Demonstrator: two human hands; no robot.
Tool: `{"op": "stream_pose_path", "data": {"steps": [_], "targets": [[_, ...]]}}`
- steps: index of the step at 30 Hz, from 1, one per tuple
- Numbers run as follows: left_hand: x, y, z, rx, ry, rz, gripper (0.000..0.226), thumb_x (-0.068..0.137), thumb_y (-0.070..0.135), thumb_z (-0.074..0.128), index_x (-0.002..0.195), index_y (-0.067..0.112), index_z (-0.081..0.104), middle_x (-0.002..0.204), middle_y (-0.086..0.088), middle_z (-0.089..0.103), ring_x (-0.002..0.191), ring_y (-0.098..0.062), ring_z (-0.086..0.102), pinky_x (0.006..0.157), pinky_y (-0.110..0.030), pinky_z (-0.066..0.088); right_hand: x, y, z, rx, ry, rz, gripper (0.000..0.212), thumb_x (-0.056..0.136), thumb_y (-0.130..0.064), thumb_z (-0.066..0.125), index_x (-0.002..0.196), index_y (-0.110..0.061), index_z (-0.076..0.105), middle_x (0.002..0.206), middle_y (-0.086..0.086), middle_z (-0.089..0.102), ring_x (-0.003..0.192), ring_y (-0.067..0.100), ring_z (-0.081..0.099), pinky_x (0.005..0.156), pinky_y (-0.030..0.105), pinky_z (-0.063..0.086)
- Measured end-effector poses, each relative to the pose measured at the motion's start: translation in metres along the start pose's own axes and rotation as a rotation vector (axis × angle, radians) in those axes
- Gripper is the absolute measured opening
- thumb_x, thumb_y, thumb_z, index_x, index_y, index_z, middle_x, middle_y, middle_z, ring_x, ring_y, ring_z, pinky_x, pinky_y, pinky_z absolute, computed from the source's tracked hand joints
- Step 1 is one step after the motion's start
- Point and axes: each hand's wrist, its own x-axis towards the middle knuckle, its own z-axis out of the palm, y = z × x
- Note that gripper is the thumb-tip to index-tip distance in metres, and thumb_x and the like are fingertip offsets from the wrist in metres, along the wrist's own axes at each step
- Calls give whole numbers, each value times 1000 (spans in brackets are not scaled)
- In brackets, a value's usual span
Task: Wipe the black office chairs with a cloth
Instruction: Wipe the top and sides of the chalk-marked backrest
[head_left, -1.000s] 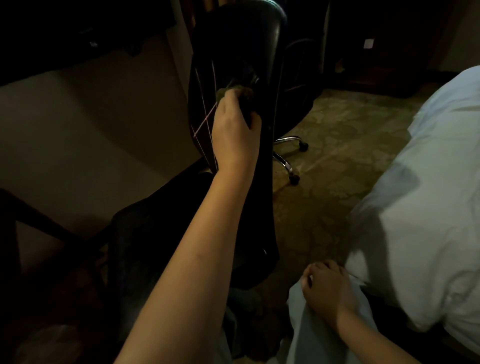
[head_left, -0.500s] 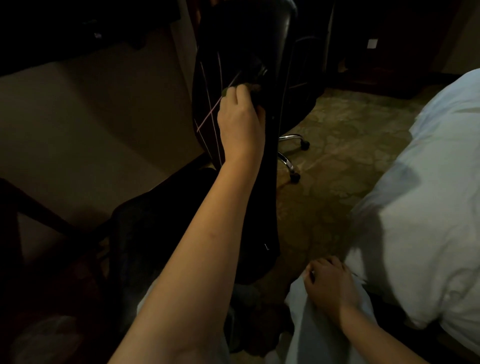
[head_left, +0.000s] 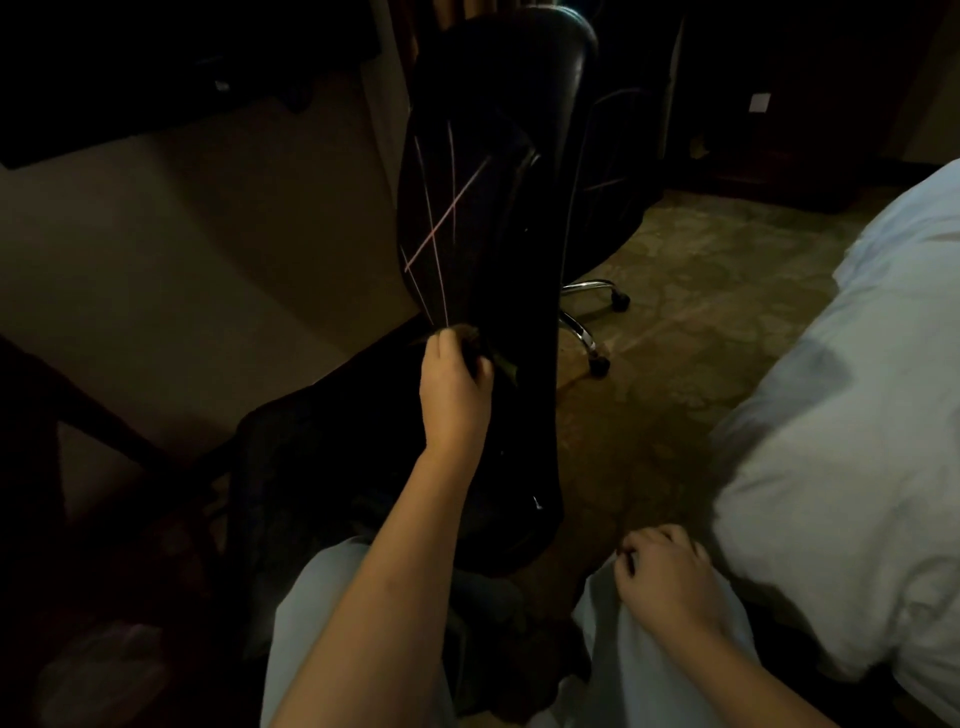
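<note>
**A:** Where is the cloth (head_left: 469, 338) at this moment?

**B:** It is bunched in the left hand (head_left: 454, 387). The grip is closed round it and presses it against the low part of the chair back (head_left: 493, 156), close above the seat.

**A:** And which way does the surface run from the grip?

**B:** The chair back stands nearly upright, so its long axis goes up and away from the hand. Most of it lies above the grip, with only a short stretch below. I judge the next stroke should follow that axis.

**A:** Could the right hand (head_left: 667, 579) help?

**B:** Hardly. It rests on a light trouser leg (head_left: 649, 670), well apart from the chair. Its fingers are curled, but I cannot tell whether they pinch the fabric. The left hand is by far the nearer.

**A:** Is there another chair?

**B:** Yes, a second chair (head_left: 615, 171) stands just behind the first, farther from both hands.
</note>
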Motion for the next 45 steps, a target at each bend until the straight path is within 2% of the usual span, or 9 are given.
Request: {"op": "stream_pose_path", "data": {"steps": [4, 8, 13, 17, 20, 24, 30, 37, 45], "targets": [[3, 16, -16, -55, 103, 79, 28, 91, 8, 59, 118, 13, 57, 114, 3, 56, 105, -10, 55, 90, -21, 49, 1, -4, -1, 22, -59, 17, 30, 97, -44, 43, 122, -34, 55, 129, -11, 51, 125, 14, 39, 107, 34, 31], [32, 63, -31, -100, 216, 211, 32, 90, 4, 58, 122, 11, 58, 120, 0, 59, 111, -9, 54, 95, -18, 45, 2, -4, -1, 55, -48, 50, 23, 95, -48, 41, 106, -37, 57, 118, -9, 54, 113, 14, 44, 95, 32, 36], [55, 95, -25, 39, 184, 326, 27, 87, 10, 60, 114, 5, 60, 109, -3, 58, 98, -16, 55, 77, -15, 39, 3, -2, -5, 30, -55, -25, 24, 99, -43, 33, 100, -36, 55, 113, -12, 58, 106, 9, 43, 94, 29, 35], [50, 87, -21, 38, 119, 359, 44, 84, 18, 65, 124, 3, 53, 119, -7, 53, 108, -17, 52, 86, -19, 42, 4, -2, -6, 37, -90, -22, 26, 99, -43, 33, 105, -36, 56, 115, -13, 56, 111, 10, 43, 99, 30, 34], [51, 82, -22, 46, 152, 393, 41, 84, 16, 68, 120, 2, 55, 117, -8, 55, 106, -19, 54, 85, -20, 43, 6, -5, -7, 45, -86, -18, 24, 99, -43, 34, 102, -36, 57, 114, -13, 57, 111, 9, 43, 99, 30, 33], [62, 81, -24, 35, 206, 353, 26, 86, 15, 67, 109, 5, 61, 106, -5, 60, 93, -15, 57, 77, -22, 48, 5, -10, -9, 40, -85, -18, 24, 99, -41, 36, 105, -35, 58, 116, -13, 57, 114, 11, 43, 103, 32, 31], [66, 83, -14, -66, 240, 276, 26, 86, 14, 68, 109, 6, 58, 110, -5, 57, 97, -14, 56, 81, -19, 47, 3, -7, -12, 83, -90, -27, 25, 100, -41, 35, 107, -35, 59, 114, -13, 57, 114, 9, 42, 104, 32, 32], [64, 80, -7, -105, 235, 199, 26, 89, 19, 62, 112, 10, 55, 112, -2, 56, 107, -15, 52, 92, -31, 48, 1, -5, -9, 117, -65, -38, 22, 99, -41, 39, 104, -34, 59, 112, -12, 57, 111, 8, 44, 102, 31, 33], [28, 28, 3, -66, 159, 38, 21, 93, 21, 58, 111, 10, 55, 108, -1, 55, 101, -16, 52, 89, -36, 50, -3, -2, -7, 28, 7, 15, 29, 99, -39, 41, 122, -30, 55, 128, -9, 52, 125, 13, 40, 108, 31, 31]]}}
